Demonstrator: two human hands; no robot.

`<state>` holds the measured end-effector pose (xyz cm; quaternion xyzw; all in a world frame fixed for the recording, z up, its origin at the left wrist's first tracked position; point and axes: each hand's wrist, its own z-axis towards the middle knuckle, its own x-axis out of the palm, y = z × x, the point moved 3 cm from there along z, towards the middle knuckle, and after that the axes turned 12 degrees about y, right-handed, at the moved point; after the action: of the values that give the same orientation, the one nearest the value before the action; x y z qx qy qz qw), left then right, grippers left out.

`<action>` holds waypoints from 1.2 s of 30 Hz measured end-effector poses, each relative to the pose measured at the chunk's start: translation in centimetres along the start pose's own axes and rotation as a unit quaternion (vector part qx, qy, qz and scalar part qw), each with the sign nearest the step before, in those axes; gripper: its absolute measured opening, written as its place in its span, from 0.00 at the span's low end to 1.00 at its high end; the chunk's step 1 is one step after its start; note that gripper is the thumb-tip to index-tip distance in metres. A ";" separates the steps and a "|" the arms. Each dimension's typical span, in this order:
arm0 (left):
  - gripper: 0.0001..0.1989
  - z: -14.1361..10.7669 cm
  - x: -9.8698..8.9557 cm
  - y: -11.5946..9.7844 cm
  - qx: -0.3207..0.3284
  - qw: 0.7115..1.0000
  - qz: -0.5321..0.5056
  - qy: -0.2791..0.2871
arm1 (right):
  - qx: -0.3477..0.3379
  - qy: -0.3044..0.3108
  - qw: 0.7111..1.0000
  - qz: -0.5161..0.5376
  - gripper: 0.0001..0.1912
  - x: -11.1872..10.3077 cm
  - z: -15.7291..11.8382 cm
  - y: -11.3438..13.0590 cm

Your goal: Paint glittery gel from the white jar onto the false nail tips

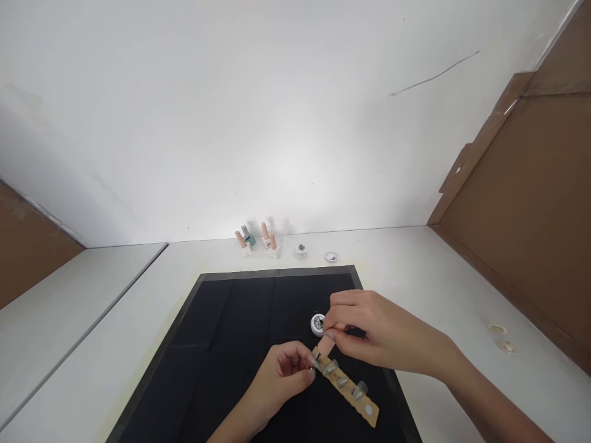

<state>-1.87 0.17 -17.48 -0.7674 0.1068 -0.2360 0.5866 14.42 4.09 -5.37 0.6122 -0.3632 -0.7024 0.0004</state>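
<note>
A peach nail polish brush (326,346) is pinched in my right hand (362,323), its tip pointing down toward the near-left end of a tan strip. My left hand (289,373) is closed, thumb and forefinger pinching a clear false nail (314,362) at that end, close to the brush tip. More false nails (359,390) stand along the tan strip (351,397), which lies slanted on the black mat. Just beyond my right fingertips sits a small round white pot (317,324) with silvery contents, partly hidden by the hand.
Several nail polish bottles (272,247) stand by the back wall. To their right are a small glass bottle (301,251) and a round white lid (331,256). The black mat (221,357) covers the table's middle. Two small round pieces (505,346) lie far right, near a cardboard panel (530,234).
</note>
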 end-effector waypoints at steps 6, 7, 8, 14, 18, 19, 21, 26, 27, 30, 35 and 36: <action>0.15 0.0 0.0 0.0 -0.008 1.000 0.004 -0.003 | -0.023 0.006 1.000 0.008 0.10 0.2 0.1 0.2; 0.15 0.0 0.0 0.0 -0.007 1.000 0.003 -0.002 | -0.022 0.008 1.000 0.009 0.10 0.3 0.1 0.2; 0.15 0.0 0.0 0.0 -0.006 1.000 0.002 -0.001 | -0.021 0.009 1.000 0.011 0.10 0.3 0.1 0.2; 0.14 0.0 -0.1 0.1 0.009 1.000 0.006 0.006 | -0.015 0.013 1.000 0.008 0.10 0.3 0.2 0.2; 0.15 0.0 -0.2 0.2 0.005 1.000 0.004 0.006 | -0.011 0.012 1.000 0.000 0.10 0.3 0.3 0.1; 0.15 0.0 -0.2 0.3 0.004 1.000 0.003 0.005 | -0.010 0.012 1.000 -0.002 0.10 0.3 0.3 0.1; 0.14 0.0 -0.2 0.3 0.004 1.000 0.000 0.006 | -0.011 0.009 1.000 -0.005 0.11 0.3 0.2 0.1; 0.14 0.0 -0.3 0.4 0.008 1.000 -0.009 0.005 | -0.009 0.000 1.000 -0.012 0.10 0.2 0.1 0.0; 0.14 0.0 -0.3 0.4 0.006 1.000 -0.009 0.005 | -0.008 0.001 1.000 -0.011 0.10 0.2 0.1 0.0; 0.15 -0.1 -0.1 0.2 -0.001 1.000 -0.007 0.001 | -0.008 -0.002 1.000 -0.010 0.10 0.2 0.1 0.1; 0.15 0.0 -0.1 0.1 -0.003 1.000 -0.006 -0.005 | -0.018 0.002 1.000 -0.003 0.09 0.4 0.2 0.2; 0.15 0.0 -0.1 0.1 -0.003 1.000 -0.005 -0.005 | -0.021 0.005 1.000 -0.002 0.10 0.4 0.2 0.2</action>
<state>-1.93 0.16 -17.60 -0.7707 0.1001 -0.2348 0.5839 14.08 3.84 -5.62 0.6161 -0.3471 -0.7069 0.0133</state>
